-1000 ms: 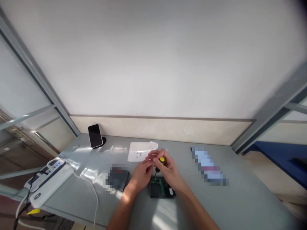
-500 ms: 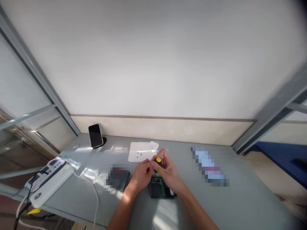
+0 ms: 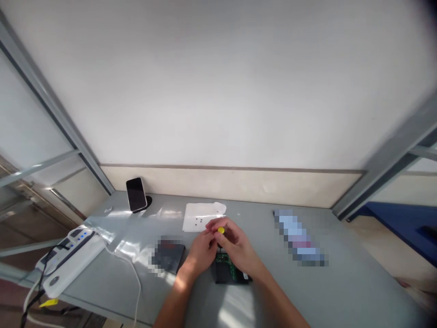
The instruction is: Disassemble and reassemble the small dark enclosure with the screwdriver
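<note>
In my right hand [image 3: 237, 241] is a screwdriver [image 3: 221, 230] with a round yellow top, held upright with the fingers wrapped round its handle. Its shaft points down to the green circuit board [image 3: 223, 258] of an open black device [image 3: 227, 275] on the table. The tip is too small to make out. My left hand [image 3: 202, 249] is closed at the left of the screwdriver, its fingertips close to the right fingers. Whatever those left fingers grip is hidden. Just beyond both hands lies a white sheet [image 3: 193, 214] with several small dark screws [image 3: 198, 221] on it.
A dark flat box [image 3: 170, 255], partly blurred out, lies left of my hands. A blurred-out pale packet [image 3: 297, 239] is at the right. The far left holds a phone-like screen on a stand [image 3: 136, 195], a white power strip [image 3: 73, 262] and a white cable [image 3: 136, 273].
The screwdriver's yellow top has shifted slightly left and down. My right fingers have turned further left over the handle, while my left hand has barely moved.
</note>
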`<state>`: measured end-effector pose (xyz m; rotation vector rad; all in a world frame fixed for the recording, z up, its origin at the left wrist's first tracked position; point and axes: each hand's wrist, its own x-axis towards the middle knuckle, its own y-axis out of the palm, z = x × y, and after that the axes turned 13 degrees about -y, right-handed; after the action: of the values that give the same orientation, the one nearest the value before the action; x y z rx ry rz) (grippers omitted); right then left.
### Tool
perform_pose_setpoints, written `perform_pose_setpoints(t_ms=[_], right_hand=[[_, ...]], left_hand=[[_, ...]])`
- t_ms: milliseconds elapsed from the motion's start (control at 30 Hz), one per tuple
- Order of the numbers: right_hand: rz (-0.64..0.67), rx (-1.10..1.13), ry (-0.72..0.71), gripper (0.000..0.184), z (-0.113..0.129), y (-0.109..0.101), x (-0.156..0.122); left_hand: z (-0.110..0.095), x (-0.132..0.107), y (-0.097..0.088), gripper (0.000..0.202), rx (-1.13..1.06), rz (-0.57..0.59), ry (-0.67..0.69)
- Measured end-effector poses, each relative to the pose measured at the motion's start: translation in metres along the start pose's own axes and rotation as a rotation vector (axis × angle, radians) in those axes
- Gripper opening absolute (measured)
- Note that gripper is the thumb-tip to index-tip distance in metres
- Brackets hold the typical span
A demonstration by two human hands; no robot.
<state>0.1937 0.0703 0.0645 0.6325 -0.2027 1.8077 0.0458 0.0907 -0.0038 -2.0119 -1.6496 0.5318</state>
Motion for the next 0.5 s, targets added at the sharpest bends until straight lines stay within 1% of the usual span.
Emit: perform_pose_setpoints(t_ms=[67, 167, 267, 367, 433, 500], right_hand=[[-0.051, -0.021, -0.016, 0.025, -0.003, 0.002, -0.002], [-0.115, -0.056, -0.005, 0.029, -0.010, -0.001, -0.004], [-0.083, -0.044, 0.014, 0.030, -0.015, -0.008, -0.005], [-0.039, -0.033, 0.033, 0.038, -0.012, -0.013, -0.005], [0.012, -0.090, 0.044, 0.037, -0.006, -0.014, -0.003], [0.063, -0.208, 0.019, 0.032, 0.001, -0.014, -0.002]], left_hand=[[0.000, -0.001, 0.000, 0.030, -0.021, 0.008, 0.010], [-0.001, -0.001, -0.001, 0.027, -0.038, -0.011, 0.020], [-0.002, -0.001, -0.001, 0.027, -0.035, -0.007, 0.032], [-0.002, 0.000, -0.001, 0.026, -0.034, 0.002, 0.046], [0.000, 0.000, 0.000, 0.025, -0.015, -0.003, 0.037], [0.001, 0.000, 0.000, 0.025, -0.005, -0.009, 0.028]])
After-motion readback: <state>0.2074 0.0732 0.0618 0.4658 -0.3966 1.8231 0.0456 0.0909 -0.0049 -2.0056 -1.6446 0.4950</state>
